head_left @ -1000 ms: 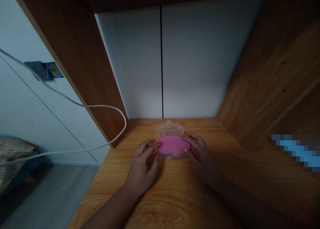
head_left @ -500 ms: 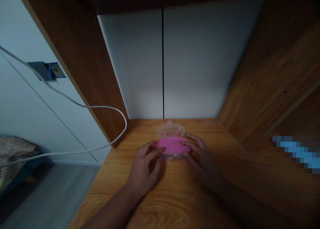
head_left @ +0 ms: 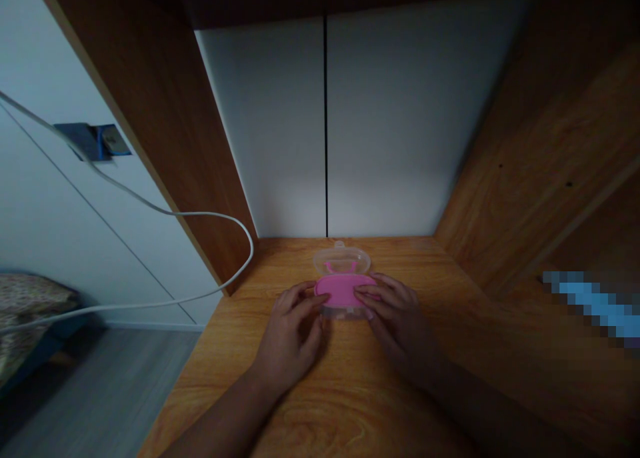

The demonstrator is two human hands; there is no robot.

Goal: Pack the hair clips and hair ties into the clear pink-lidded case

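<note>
A small oval plastic box (head_left: 334, 314) with a clear base lies on the wooden desk, its clear lid (head_left: 343, 257) tipped back behind it. A pink oval piece (head_left: 337, 288) covers the base, and a thin pink handle-like strip (head_left: 355, 266) shows by the lid. My left hand (head_left: 294, 328) grips the box at its left end, forefinger on the pink piece and thumb near the front. From the right, my right hand (head_left: 400, 318) holds the box with fingers over the pink piece and thumb at the front edge. What lies beneath the pink piece is hidden.
Wooden side panels (head_left: 210, 198) and a white back wall (head_left: 295, 138) enclose the desk (head_left: 320, 411). A white cable (head_left: 240, 228) loops in from the left. Patterned fabric (head_left: 30, 318) lies low at the far left; a blurred-out blue patch (head_left: 595, 305) is at right.
My right hand's fingers have shifted slightly left, further over the pink piece. The left hand and the box look unmoved.
</note>
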